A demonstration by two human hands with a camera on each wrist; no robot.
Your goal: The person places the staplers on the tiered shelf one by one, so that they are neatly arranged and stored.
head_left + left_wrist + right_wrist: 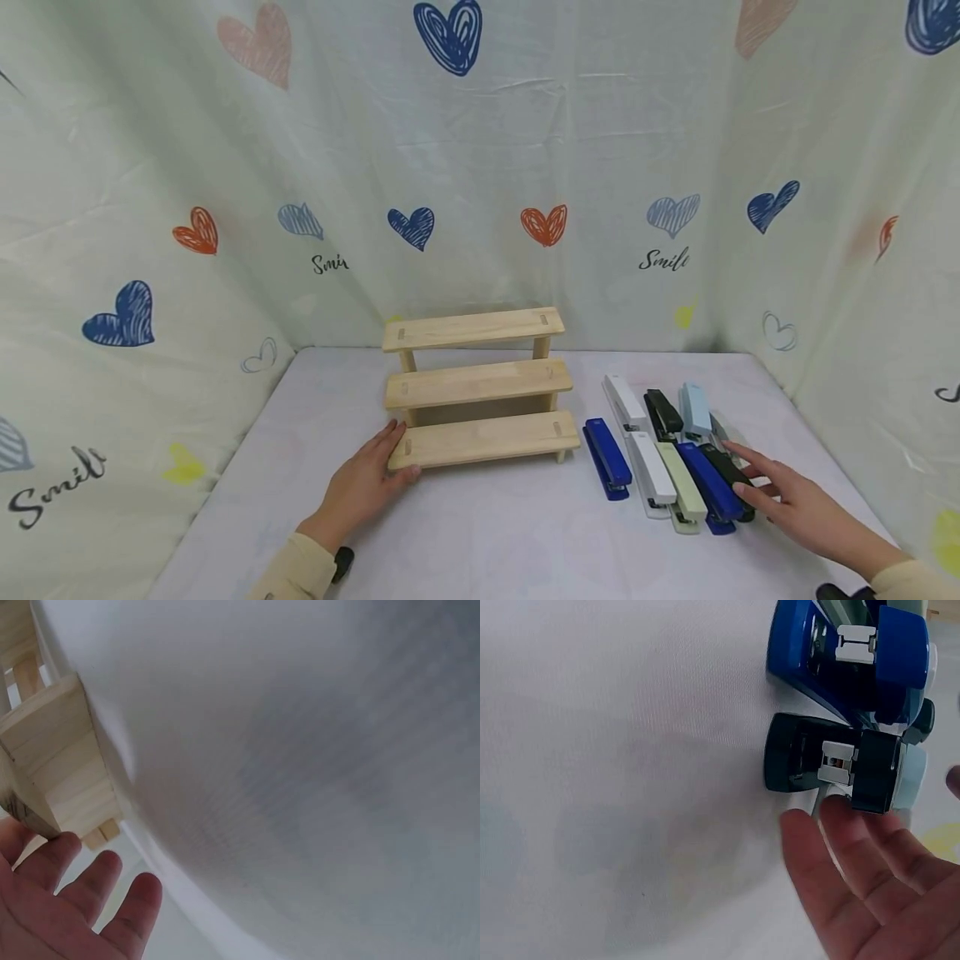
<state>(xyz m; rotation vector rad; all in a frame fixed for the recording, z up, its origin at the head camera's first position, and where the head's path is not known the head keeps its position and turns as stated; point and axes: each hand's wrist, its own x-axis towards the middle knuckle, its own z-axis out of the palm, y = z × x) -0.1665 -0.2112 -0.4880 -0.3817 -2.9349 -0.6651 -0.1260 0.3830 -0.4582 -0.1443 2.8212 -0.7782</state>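
Note:
A three-tier wooden display rack (480, 382) stands near the back of the table. At the left end of its lowest shelf, my left hand (367, 475) grips the board, thumb along the front edge and fingers at the end; the left wrist view shows fingertips (67, 844) against the board's corner. My right hand (802, 508) is beside the group of staplers, nearest the black stapler (726, 469) at its right side. In the right wrist view, loosely extended fingers (847, 832) reach along that black stapler, next to a large blue stapler (900, 645).
Left of the black stapler lie a light green stapler (681, 483) and two white staplers (651, 471). Behind are another black stapler (663, 414), a light blue stapler (695, 408) and a grey one. A separate blue stapler (607, 458) lies nearer the rack. Printed curtains (480, 167) enclose the table.

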